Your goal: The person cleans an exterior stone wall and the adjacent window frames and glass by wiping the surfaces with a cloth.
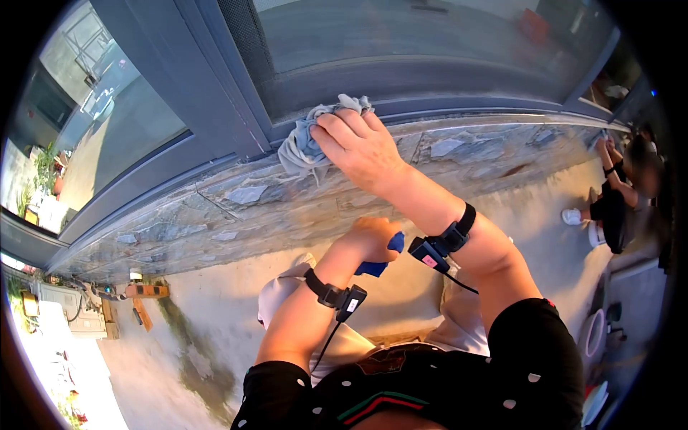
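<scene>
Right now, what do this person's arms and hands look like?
The left hand and right hand are bare. Each forearm wears a black strap with a black box and black cable; the left label is white, the right label pink. The black sleeves are short.

I watch through a single camera worn on the person's head, looking forward and steeply down. The wide lens bends straight lines and leaves black corners around a rounded field. Nearest me, the wearer's black shirt (444,380) fills the bottom centre. Slightly farther off, the left hand (373,239) sits near the middle of the frame, and the right hand (358,148) above it. Beyond, the window frame (161,68) spans the upper part, while the stone wall (272,204) curves from lower left toward upper right. I see the floor (222,301) from above; another person (622,204) appears small at far right.
</scene>
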A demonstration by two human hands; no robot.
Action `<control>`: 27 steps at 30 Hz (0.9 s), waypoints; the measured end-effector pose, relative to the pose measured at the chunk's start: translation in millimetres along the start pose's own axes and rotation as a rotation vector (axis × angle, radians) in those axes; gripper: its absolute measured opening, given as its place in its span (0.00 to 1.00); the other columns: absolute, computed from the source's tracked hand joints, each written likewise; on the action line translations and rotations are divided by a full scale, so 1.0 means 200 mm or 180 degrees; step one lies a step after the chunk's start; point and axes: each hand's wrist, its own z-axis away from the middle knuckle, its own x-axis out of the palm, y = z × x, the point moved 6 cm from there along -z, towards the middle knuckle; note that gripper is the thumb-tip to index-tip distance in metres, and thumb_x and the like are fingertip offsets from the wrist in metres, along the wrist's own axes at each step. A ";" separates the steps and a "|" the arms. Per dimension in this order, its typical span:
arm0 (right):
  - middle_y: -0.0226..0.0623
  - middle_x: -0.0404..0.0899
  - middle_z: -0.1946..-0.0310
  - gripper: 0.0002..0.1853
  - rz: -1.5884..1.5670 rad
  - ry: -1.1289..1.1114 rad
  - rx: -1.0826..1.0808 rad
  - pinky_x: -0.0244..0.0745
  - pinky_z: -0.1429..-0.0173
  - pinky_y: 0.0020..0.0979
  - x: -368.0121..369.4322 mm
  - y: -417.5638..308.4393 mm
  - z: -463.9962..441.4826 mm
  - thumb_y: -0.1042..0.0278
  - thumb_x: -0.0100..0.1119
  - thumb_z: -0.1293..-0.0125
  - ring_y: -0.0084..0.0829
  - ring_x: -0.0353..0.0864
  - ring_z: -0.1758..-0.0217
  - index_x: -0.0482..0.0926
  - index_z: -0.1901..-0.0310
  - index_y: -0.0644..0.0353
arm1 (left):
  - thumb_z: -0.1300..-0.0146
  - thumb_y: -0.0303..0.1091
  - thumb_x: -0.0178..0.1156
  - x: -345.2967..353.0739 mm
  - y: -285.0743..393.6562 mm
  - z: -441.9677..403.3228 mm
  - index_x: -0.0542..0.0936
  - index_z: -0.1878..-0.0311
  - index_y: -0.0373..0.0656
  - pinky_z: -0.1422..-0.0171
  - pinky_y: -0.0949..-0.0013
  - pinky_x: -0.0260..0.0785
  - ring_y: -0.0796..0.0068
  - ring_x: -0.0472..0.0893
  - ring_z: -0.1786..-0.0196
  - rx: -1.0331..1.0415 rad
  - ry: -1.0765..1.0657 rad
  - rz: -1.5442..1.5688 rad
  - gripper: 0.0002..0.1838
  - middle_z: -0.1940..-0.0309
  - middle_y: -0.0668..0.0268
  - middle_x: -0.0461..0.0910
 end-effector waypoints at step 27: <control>0.41 0.75 0.47 0.24 0.0342 -0.0078 0.1233 0.71 0.37 0.43 -0.44 0.81 0.51 0.82 0.60 0.52 0.47 0.73 0.43 0.79 0.49 0.58 | 0.50 0.49 0.68 -0.04 0.00 -0.02 0.80 0.44 0.47 0.45 0.55 0.74 0.51 0.81 0.48 -0.0299 -0.0145 -0.0209 0.29 0.51 0.55 0.82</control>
